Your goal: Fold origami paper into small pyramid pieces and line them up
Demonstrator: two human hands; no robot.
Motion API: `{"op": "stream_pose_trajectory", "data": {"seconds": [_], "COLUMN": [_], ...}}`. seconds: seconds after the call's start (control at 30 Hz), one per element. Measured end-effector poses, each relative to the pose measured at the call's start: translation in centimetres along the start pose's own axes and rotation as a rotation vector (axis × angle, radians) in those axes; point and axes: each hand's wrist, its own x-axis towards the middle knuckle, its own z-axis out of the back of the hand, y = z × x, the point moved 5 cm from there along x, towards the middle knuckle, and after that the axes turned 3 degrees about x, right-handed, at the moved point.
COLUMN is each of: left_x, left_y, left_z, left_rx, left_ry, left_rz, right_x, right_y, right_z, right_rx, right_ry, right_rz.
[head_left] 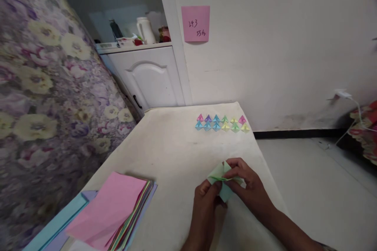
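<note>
While I look out through the head camera, I take the paper stack (108, 208), pink on top, as my mark; to its right, over the pale table (171, 145), is a partly folded green paper (225, 193), held by both hands; the left hand (205, 200), the nearer of the two to the stack, has thumb and fingers closed on one side of it; the right hand (250, 183), farther from the stack, pinches the other side, thumb against fingers; how firmly either presses, I cannot tell; beyond the stack and to its right, I see two rows of small folded pieces (216, 126) in pink, purple, blue, green and yellow; just left of the stack lies light-blue paper (63, 219); farther left hangs a flowered curtain (44, 125).
</note>
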Motion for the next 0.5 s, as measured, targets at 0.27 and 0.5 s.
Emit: {"op": "stream_pose_trajectory", "data": {"seconds": [0.27, 0.5], "left_x": [0.1, 0.18], "left_y": [-0.34, -0.34], "left_z": [-0.03, -0.14], "left_rx": [0.063, 0.153], "left_ry": [0.026, 0.084], "left_rz": [0.016, 0.012], "right_x": [0.18, 0.47], "right_y": [0.41, -0.07], "right_z": [0.04, 0.24], "right_rx": [-0.019, 0.038], "right_ry": [0.063, 0.085], "right_rz": [0.039, -0.117]}}
